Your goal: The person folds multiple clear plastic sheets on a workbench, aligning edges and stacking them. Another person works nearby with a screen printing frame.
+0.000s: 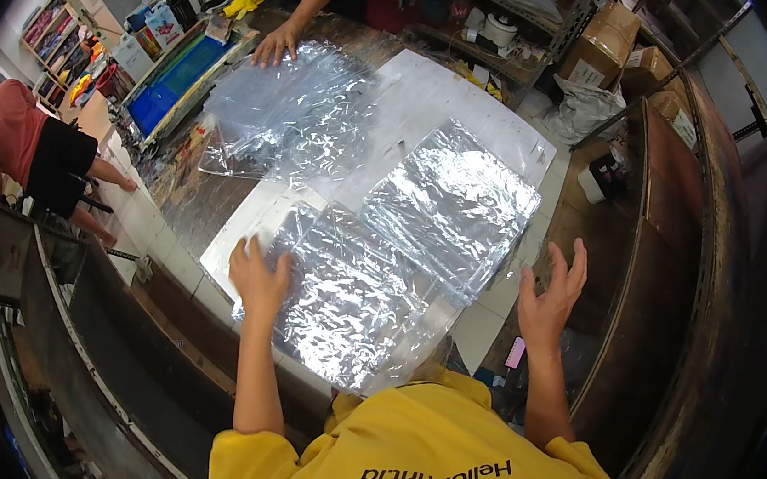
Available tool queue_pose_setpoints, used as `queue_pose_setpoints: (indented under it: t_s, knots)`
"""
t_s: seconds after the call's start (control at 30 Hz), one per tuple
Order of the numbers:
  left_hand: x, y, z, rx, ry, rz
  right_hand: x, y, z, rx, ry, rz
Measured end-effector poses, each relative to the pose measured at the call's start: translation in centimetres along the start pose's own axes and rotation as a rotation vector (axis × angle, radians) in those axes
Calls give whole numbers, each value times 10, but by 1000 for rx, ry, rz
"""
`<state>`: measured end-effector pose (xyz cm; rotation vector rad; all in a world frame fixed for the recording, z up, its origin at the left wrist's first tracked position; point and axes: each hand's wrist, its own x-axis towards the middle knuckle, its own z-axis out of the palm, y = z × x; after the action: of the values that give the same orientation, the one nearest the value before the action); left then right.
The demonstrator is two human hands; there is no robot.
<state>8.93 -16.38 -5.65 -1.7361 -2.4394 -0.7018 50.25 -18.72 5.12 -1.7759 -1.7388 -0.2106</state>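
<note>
A stack of clear plastic bags (pixel 344 308) lies on the table edge nearest me. My left hand (pixel 258 275) is at its left side, fingers spread; whether it touches the plastic I cannot tell. A second stack of shiny clear bags (pixel 459 204) lies to the right, meeting the first along its edge. Raised off to the right of both stacks, my right hand (pixel 550 293) holds nothing and its fingers are apart. Farther back is a looser pile of clear bags (pixel 297 109), with another person's hand (pixel 277 45) resting on its far edge.
White boards (pixel 492 123) cover part of the worn table (pixel 182 203). A blue-meshed printing screen (pixel 174 79) sits at its far left. Shelving (pixel 518 5) and cardboard boxes (pixel 605 43) stand at the far right. Dark panels (pixel 628 281) flank me. Another person (pixel 23 136) bends at the left.
</note>
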Motion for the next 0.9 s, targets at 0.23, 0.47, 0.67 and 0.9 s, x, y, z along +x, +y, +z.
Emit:
queue_pose_setpoints:
  t_s: [0.23,0.47,0.67,0.9]
  knots:
    - [-29,-14,-7,-122,94,-22,-60,-35,42,477,-913,59]
    - [-36,-17,-8,-138,296,34,-97,-64,72,460,-740,-64]
    - [-44,-34,-19,-152,204,93,-82,-57,53,774,-679,63]
    - [-61,5,-33,-5,54,231,-48,-78,17,846,-518,-133]
